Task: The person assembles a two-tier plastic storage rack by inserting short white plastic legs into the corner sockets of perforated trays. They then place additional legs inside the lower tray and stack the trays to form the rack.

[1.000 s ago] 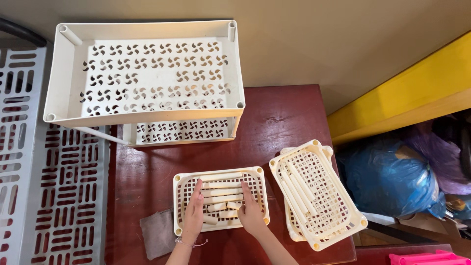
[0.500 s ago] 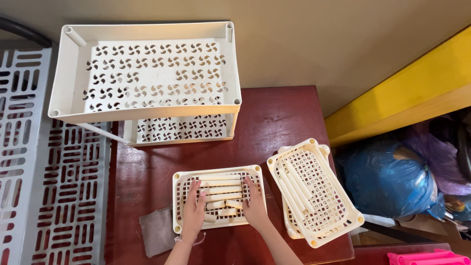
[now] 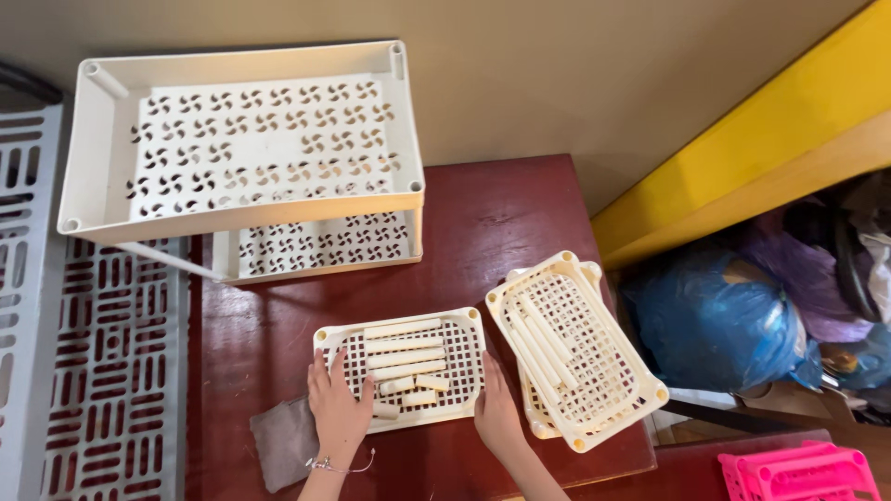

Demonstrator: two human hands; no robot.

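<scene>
A small cream perforated tray (image 3: 469, 327) lies on the dark red table (image 3: 269, 325) and holds several cream plastic tubes (image 3: 405, 357). My left hand (image 3: 338, 408) rests flat on the tray's left end, fingers spread over its holes. My right hand (image 3: 497, 411) presses against the tray's right edge. To the right, two stacked cream trays (image 3: 594, 394) sit at an angle, with several longer tubes (image 3: 538, 343) lying in the top one.
A white two-tier shelf rack (image 3: 241, 139) stands at the table's back left. A grey cloth (image 3: 283, 443) lies by my left wrist. Grey slotted panels (image 3: 93, 371) are at the left, a blue bag (image 3: 715, 320) and pink crate (image 3: 798, 473) at the right.
My hands have slid from the middle of the small tray out to its left and right ends, uncovering the tubes. The camera has shifted slightly.
</scene>
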